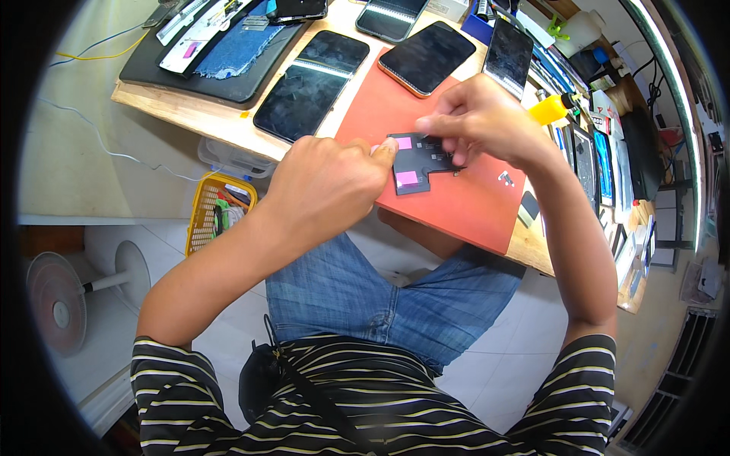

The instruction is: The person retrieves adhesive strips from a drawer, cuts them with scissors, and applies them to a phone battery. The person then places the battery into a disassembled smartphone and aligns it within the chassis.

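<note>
A black L-shaped phone battery (pixel 414 163) with pink patches on its left part is between my hands, over an orange-red work mat (pixel 475 209). My left hand (pixel 334 171) is closed, its thumb pressed on the battery's upper left edge. From the right, my right hand (pixel 490 121) reaches over the battery's other end with bent fingers. Its fingertips meet the battery's upper and right sides and cover part of them. Small metal pieces (pixel 506 178) lie on the mat, to the right of the battery.
Dark phones lie beyond the mat, including an orange-edged one (pixel 427 57) and a long one (pixel 312 83) on the left. A yellow bottle (pixel 549 110) stands beside my right wrist. Below the table's left edge are a yellow basket (pixel 199 216) and a fan (pixel 57 304).
</note>
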Demonstrator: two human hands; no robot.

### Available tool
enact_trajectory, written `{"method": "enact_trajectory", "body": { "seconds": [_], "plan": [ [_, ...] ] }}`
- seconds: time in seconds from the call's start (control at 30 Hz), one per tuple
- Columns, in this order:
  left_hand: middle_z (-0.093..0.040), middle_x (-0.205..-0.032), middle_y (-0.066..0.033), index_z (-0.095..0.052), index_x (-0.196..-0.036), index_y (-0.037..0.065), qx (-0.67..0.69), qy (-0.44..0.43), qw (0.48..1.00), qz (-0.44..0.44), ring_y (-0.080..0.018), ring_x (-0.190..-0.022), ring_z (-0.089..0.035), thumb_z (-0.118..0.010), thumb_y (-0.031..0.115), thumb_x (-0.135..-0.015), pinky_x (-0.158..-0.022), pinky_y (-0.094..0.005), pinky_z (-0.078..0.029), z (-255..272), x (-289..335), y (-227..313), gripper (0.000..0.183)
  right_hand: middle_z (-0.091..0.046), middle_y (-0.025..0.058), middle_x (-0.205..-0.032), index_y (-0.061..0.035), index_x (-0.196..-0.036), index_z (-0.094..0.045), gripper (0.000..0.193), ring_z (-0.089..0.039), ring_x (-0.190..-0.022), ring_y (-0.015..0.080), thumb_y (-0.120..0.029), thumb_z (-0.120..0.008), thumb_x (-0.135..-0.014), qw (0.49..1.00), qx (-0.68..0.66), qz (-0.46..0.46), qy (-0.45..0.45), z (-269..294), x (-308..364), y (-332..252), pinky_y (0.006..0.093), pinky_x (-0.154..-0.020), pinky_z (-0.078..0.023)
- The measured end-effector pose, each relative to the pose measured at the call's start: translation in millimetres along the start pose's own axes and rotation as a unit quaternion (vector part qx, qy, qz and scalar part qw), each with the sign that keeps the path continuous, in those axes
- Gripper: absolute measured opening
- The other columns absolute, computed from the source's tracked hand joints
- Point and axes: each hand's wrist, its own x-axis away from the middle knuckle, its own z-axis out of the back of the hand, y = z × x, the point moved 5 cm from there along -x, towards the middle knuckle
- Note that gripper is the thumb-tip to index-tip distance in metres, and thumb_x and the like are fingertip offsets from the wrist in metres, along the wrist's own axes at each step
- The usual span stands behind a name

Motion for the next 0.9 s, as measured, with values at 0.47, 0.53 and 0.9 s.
{"method": "enact_trajectory", "body": {
  "seconds": [0.47, 0.53, 0.9],
  "plan": [
    [-0.063, -0.062, -0.0091, -0.059, -0.14, 0.007, -0.003, -0.136, 0.99, -0.038, -0.0284, -0.05, -0.06, -0.062, 0.029, -0.099, -0.05, -0.0405, -0.044, -6.7, -10.0, 5.2, 0.046, -0.071, 0.0088, -0.097, -0.0004, -0.086, -0.073, 0.015, -0.061, -0.067, 0.0084, -0.011, -0.083, -0.083, 0.95, -0.027, 0.012, 0.311, 24.7, 156.0, 119.3, 0.0259, -0.061, -0.048],
    [-0.064, -0.064, -0.0097, -0.06, -0.139, 0.006, 0.034, -0.12, 0.992, -0.026, -0.0283, -0.05, -0.06, -0.062, 0.03, -0.1, -0.051, -0.0409, -0.045, -10.0, -10.5, 5.7, 0.046, -0.07, 0.0135, -0.107, -0.0014, -0.087, -0.072, 0.015, -0.062, -0.067, 0.012, -0.008, -0.083, -0.081, 0.94, 0.032, 0.035, 0.338, 17.1, 154.9, 125.9, 0.0278, -0.065, -0.049],
    [-0.055, -0.058, -0.0011, -0.07, -0.127, 0.015, 0.035, 0.047, 0.996, -0.062, -0.0174, -0.047, -0.056, -0.069, 0.029, -0.092, -0.042, -0.0352, -0.039, -8.9, 22.5, 15.9, 0.038, -0.061, -0.0014, -0.077, -0.0035, -0.079, -0.061, 0.021, -0.054, -0.068, 0.0061, -0.001, -0.082, -0.079, 0.968, -0.072, -0.031, 0.237, 20.2, 144.7, 135.9, 0.0228, -0.063, -0.045]
  ]
}}
